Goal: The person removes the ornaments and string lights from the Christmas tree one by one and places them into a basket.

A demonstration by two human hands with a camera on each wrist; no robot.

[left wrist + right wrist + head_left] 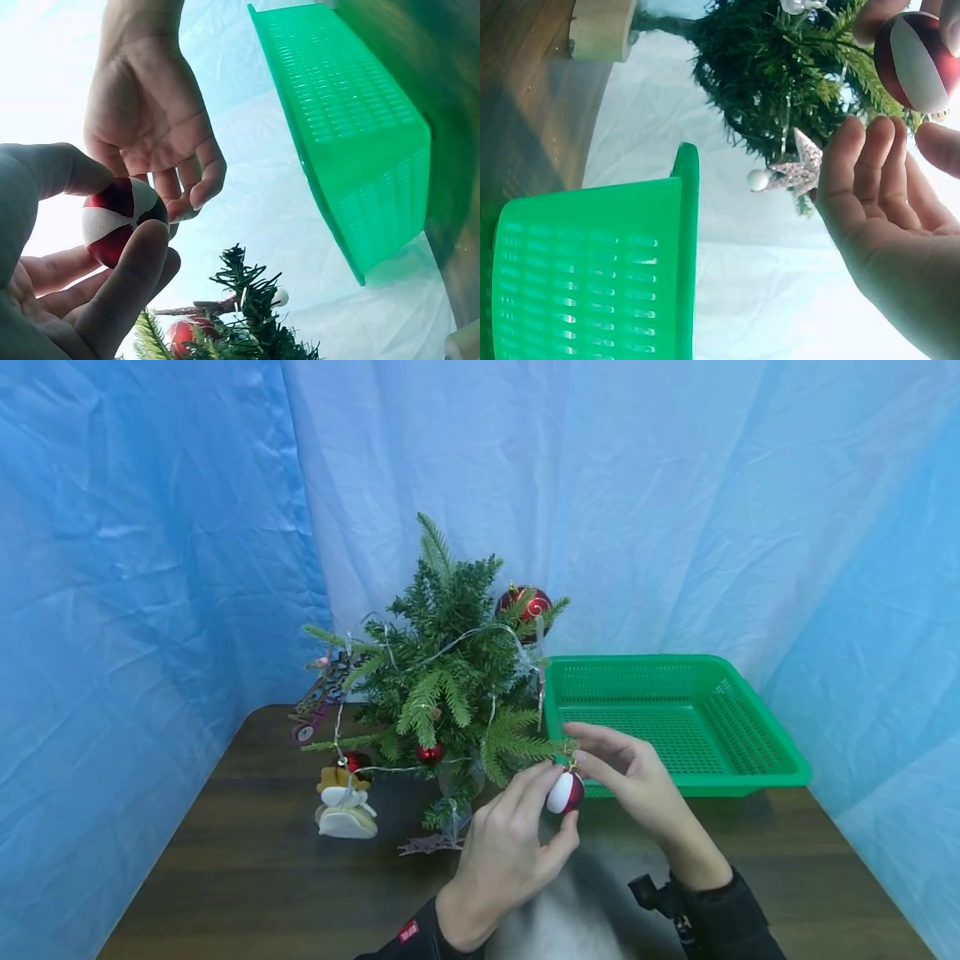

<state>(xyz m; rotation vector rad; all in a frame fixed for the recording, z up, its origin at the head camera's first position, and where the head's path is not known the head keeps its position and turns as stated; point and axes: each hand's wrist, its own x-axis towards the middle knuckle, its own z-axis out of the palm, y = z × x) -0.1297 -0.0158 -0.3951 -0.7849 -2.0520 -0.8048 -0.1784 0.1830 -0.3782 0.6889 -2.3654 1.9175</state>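
Note:
A small red-and-white Christmas ball ornament with a gold cap is pinched between the thumb and fingers of my left hand. It hangs just below a branch tip on the right side of the small Christmas tree. My right hand is right beside the gold cap, its thumb and bent fingers around the branch tip. Whether they pinch the tip or the hanging loop is unclear. In the left wrist view the ball partly covers the right hand's fingertips. The right wrist view shows the ball above the right fingers.
A green plastic basket stands right of the tree. The tree carries a large red ball, small red balls, wire lights, a plush snowman-like ornament and a glittery star. Blue curtains surround the wooden table.

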